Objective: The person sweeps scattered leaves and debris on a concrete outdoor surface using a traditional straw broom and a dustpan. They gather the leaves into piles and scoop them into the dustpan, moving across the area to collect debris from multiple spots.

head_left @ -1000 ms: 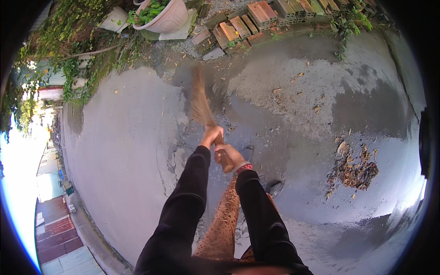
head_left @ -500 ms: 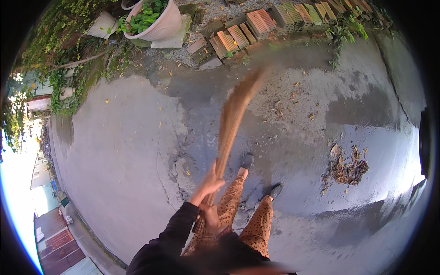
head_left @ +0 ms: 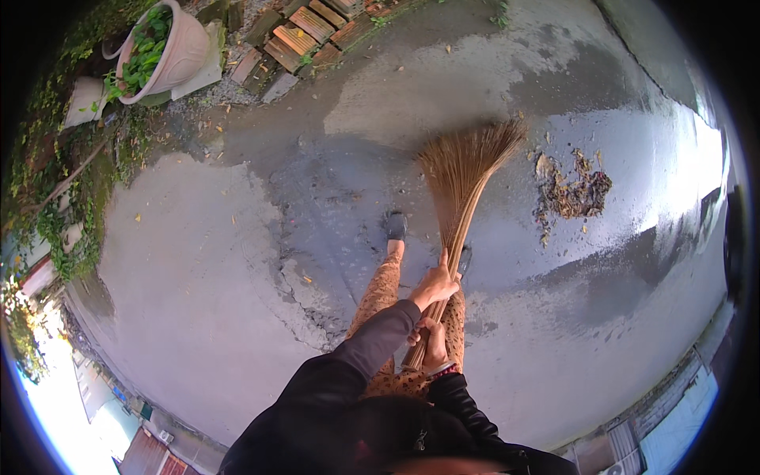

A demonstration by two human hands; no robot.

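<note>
A long broom of thin brown sticks (head_left: 461,186) slants up and away from my body, its bristles fanned wide over the wet concrete. My left hand (head_left: 437,285) is closed round the upper part of the bundle, index finger lying along it. Lower down, close to my waist, my right hand (head_left: 431,340) grips the bound end; a bracelet shows at that wrist. To the right of the bristle tips lies a pile of wet brown leaves (head_left: 582,188).
Wet patches and cracks mark the concrete ground (head_left: 190,293). A large planter with green leaves (head_left: 162,59) stands far left, with stacked bricks (head_left: 305,28) beside it. Vines (head_left: 59,229) hang along the left edge. My shoe (head_left: 396,226) is just left of the broom.
The broom has swung to the right with both hands on it, and its bristles now spread near the leaf pile. The view has turned right, and loose leaves seen ahead of the broom are gone from there.
</note>
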